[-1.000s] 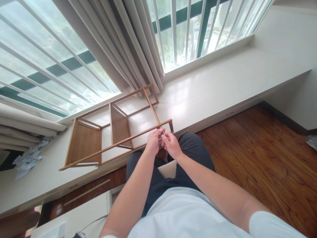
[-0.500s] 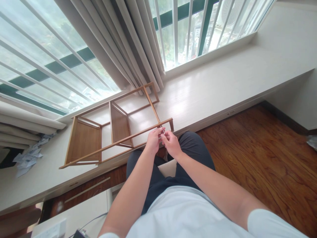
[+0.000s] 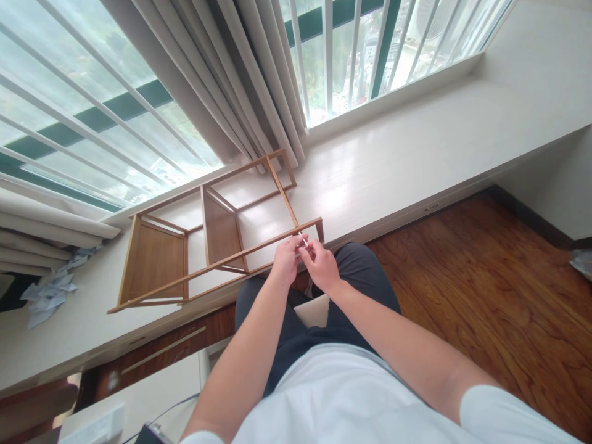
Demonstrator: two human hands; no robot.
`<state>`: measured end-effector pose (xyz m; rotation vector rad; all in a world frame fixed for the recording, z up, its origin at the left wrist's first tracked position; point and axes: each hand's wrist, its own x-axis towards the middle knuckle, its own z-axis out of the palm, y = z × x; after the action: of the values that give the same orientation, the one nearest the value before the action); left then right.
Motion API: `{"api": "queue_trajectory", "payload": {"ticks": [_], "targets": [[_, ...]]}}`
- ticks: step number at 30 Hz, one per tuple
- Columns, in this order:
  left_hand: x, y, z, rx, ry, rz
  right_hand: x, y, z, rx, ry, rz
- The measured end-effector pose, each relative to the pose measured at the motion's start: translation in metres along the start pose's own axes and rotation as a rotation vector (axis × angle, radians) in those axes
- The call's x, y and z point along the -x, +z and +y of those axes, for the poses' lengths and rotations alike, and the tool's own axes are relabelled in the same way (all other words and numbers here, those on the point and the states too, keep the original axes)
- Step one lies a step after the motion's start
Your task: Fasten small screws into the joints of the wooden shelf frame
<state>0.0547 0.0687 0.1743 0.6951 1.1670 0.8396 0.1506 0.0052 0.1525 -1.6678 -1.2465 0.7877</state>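
Both hands are meeting just above the near edge of the counter (image 3: 416,154), fingertips pressed together around a small metal piece (image 3: 304,242); the left hand (image 3: 285,262) and the right hand (image 3: 321,265) are each pinching it from their own side, and the piece is showing only as a thin bright sliver between them, too small to make out what it is. It is sitting just beside the near right corner of the wooden shelf frame (image 3: 217,240), which is lying on its side on the counter with its long rails running along the front edge; whether the piece is touching that corner cannot be told. The frame is holding two solid wooden panels, with nothing resting in the bays between them, and its far corner is lying close to the curtains (image 3: 240,80), though contact cannot be told. To the right of the frame the counter is stretching bare toward the wall; below it the wooden floor (image 3: 499,296) is lying open. Crumpled paper (image 3: 49,290) is lying at the far left of the counter, under the curtain folds; the person's arms and lap are covering the counter's front just below the hands; a dark object is being cut off by the bottom edge.
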Motion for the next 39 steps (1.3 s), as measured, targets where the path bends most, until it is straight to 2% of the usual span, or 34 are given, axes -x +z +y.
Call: {"api": "queue_trajectory", "payload": {"ticks": [18,31,39], "targets": [[-0.002,0.002,-0.001,0.043,0.01,-0.001,-0.002,-0.002,-0.004,0.229,-0.025,0.005],[-0.002,0.002,0.001,-0.024,0.045,0.0,0.0,-0.001,0.005,0.208,-0.065,0.044],[-0.003,0.001,0.002,-0.023,0.017,-0.001,-0.001,0.0,0.007,0.171,-0.051,0.043]]}}
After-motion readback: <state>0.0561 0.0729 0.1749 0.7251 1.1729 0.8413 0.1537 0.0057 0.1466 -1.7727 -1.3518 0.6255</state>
